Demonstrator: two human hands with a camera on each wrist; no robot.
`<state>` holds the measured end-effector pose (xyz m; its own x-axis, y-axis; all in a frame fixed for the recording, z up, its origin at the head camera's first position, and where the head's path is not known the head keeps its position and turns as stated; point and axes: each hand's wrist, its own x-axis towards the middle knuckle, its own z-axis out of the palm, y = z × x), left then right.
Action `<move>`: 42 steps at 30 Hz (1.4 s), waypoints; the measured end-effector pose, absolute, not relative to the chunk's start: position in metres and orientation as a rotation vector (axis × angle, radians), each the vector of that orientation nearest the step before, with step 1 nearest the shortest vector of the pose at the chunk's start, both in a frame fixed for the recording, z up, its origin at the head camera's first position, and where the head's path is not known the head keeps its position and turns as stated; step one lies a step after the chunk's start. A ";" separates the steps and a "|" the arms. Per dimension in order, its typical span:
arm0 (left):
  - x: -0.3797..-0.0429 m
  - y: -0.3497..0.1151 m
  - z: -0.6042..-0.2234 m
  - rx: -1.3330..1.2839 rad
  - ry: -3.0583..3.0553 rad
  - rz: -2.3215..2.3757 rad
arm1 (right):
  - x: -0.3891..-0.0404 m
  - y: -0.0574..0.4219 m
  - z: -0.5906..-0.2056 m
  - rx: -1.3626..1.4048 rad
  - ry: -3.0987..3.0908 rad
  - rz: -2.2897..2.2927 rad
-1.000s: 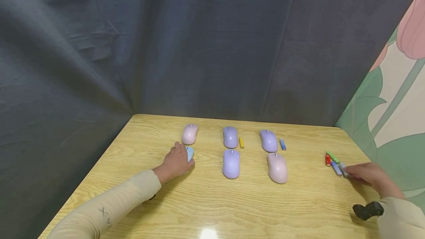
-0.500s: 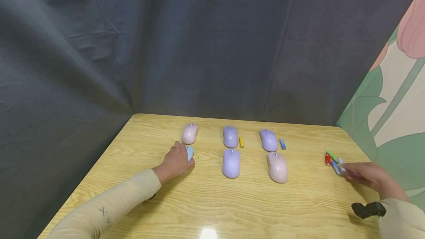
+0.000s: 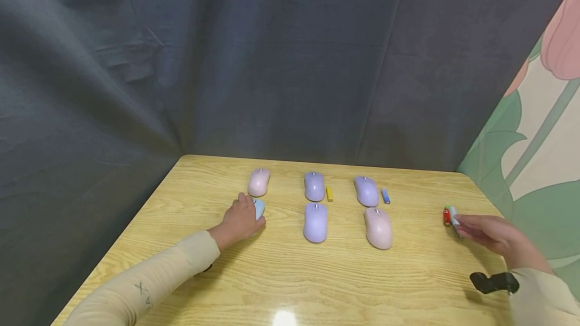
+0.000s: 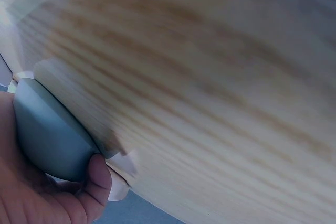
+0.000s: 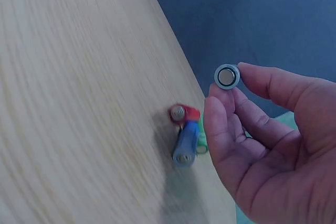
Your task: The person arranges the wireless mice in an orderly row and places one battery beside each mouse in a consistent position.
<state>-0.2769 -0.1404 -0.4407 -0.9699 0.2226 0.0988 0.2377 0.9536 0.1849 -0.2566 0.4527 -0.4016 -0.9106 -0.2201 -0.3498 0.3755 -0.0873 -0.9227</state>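
Observation:
My left hand (image 3: 240, 218) grips a light blue computer mouse (image 3: 260, 209) on the table. In the left wrist view a bent finger or thumb lies against the side of that mouse (image 4: 52, 129). At the right, my right hand (image 3: 498, 238) pinches a pale battery (image 3: 454, 214) between thumb and fingers. Its flat round end faces the camera in the right wrist view, and the pale battery (image 5: 227, 77) is held above the tabletop. Just below it lie a red battery (image 5: 179, 113), a blue battery (image 5: 186, 145) and a green battery (image 5: 202, 146), close together.
A pink mouse (image 3: 259, 182) is behind my left hand. Purple mice (image 3: 315, 223) and another pink mouse (image 3: 378, 229) stand in rows mid-table. A yellow battery (image 3: 329, 194) and a blue battery (image 3: 385, 196) lie beside two of them. A dark curtain (image 3: 290, 64) hangs behind.
My right hand has lifted the pale battery from beside the other batteries and moved slightly left and away from me. My left hand has stayed on the light blue mouse.

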 end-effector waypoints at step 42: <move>-0.278 -0.140 -0.442 -0.329 -3.022 -0.359 | -0.288 0.323 -0.380 0.203 1.907 -2.082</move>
<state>-0.2784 -0.1398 -0.4415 -0.9737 0.2027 0.1042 0.2214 0.9494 0.2227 -0.2882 0.3232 -0.3801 -0.9419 -0.1311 -0.3091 0.3194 -0.0659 -0.9453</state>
